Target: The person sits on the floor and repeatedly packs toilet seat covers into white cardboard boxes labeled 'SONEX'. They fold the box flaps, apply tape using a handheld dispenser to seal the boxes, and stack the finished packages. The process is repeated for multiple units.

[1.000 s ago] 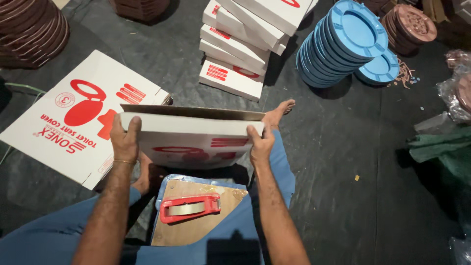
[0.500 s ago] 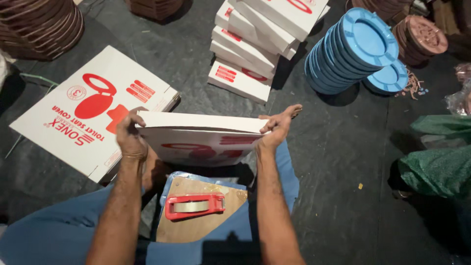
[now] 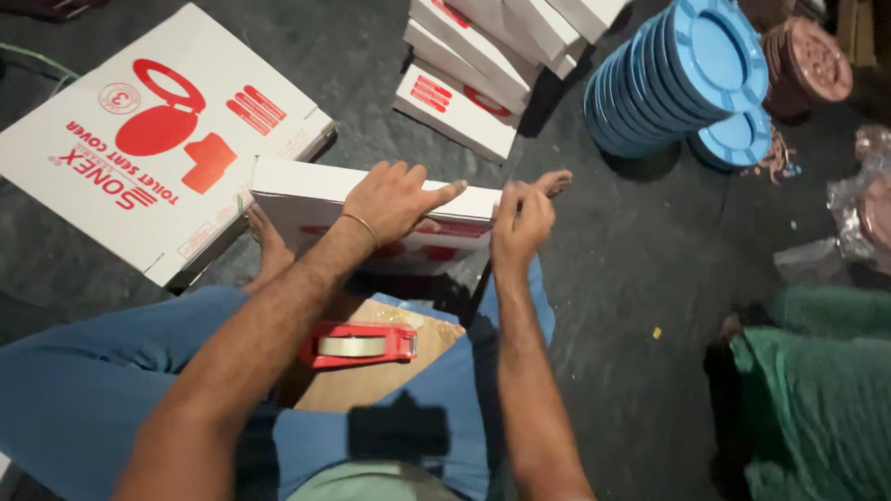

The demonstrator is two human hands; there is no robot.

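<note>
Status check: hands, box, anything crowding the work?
Left hand flat on top of white carton, right hand pinching its right end. Red tape dispenser untouched on lap. Flattened carton lies close at left; nothing blocking.

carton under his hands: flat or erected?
Erected: the white carton shows a top face and a side wall, left hand flat on top, right hand at its end.

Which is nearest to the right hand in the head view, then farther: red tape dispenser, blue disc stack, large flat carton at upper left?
From the right hand:
1. Red tape dispenser, just below and to its left, on the lap.
2. Blue disc stack, up and to the right on the floor.
3. Large flat carton, far left, beyond the left hand.
</note>
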